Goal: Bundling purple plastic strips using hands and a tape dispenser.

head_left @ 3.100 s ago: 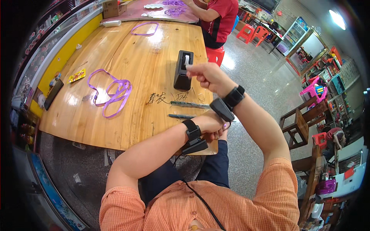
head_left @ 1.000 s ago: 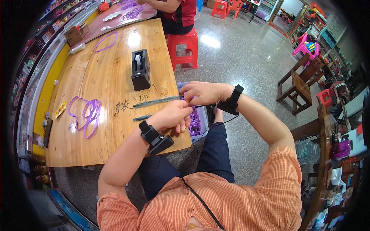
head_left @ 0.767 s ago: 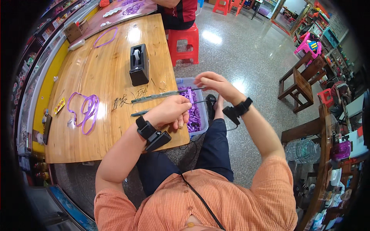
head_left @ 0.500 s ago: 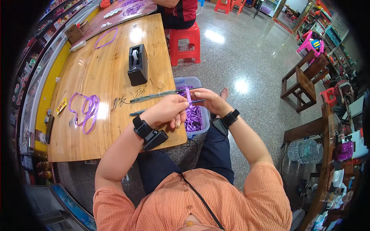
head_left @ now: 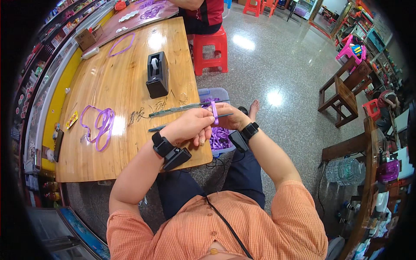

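A narrow purple ribbon (head_left: 214, 113) is wrapped across two thin dark rods that stick out past the right edge of the table. The far rod (head_left: 171, 109) is held to the tabletop with clear tape; the near rod (head_left: 156, 128) runs partly beneath my left hand (head_left: 194, 126). That hand pinches the ribbon between thumb and forefinger, its other fingers curled under. From the right, my right hand (head_left: 234, 118) closes its fingers on the ribbon beside the rods; its fingertips are partly hidden. Below both hands, a clear plastic tub (head_left: 220, 93) holds many purple ribbon pieces (head_left: 219, 141).
A black tape dispenser (head_left: 157, 77) stands on the wooden table (head_left: 125, 160). Loose purple ribbon (head_left: 104, 126) lies at its left, near a small yellow packet (head_left: 72, 120). A person sits on a red stool (head_left: 210, 52) beyond. A wooden chair (head_left: 340, 93) stands at right.
My right hand has moved left, closer to the ribbon and my left hand. The left hand keeps its pinch. The whole view has shifted slightly.
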The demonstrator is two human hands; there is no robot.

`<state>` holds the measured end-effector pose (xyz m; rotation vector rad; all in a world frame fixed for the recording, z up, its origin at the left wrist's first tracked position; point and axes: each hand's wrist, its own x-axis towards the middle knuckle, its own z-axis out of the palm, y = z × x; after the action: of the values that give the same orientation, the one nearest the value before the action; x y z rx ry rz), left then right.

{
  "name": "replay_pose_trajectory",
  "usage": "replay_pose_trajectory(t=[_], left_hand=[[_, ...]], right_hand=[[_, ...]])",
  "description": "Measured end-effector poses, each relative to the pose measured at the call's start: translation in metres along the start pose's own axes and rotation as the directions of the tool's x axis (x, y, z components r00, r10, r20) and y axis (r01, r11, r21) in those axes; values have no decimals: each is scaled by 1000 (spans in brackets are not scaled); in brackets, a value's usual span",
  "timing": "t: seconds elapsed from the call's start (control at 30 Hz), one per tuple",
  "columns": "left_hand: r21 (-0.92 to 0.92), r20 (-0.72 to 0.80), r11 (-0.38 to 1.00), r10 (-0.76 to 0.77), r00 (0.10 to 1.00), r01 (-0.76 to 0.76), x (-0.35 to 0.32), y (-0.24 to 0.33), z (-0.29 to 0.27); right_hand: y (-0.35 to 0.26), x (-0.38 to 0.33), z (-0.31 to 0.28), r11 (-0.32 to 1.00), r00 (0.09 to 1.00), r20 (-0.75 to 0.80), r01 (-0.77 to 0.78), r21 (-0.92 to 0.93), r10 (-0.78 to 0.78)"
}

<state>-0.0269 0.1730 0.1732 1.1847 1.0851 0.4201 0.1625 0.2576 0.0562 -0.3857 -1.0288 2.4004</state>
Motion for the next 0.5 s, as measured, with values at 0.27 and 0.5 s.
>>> replay_pose_trajectory(t=[0.27,0.5], left_hand=[[-4,11,1000,6,1000,-5,-2,1,-1],[-13,36,1000,10,999,-10,1,-1,-2]], right_hand=[[-21,-20,33,999,976,-215,-39,36,46],[-20,-22,34,987,959,-270,-44,155,85]])
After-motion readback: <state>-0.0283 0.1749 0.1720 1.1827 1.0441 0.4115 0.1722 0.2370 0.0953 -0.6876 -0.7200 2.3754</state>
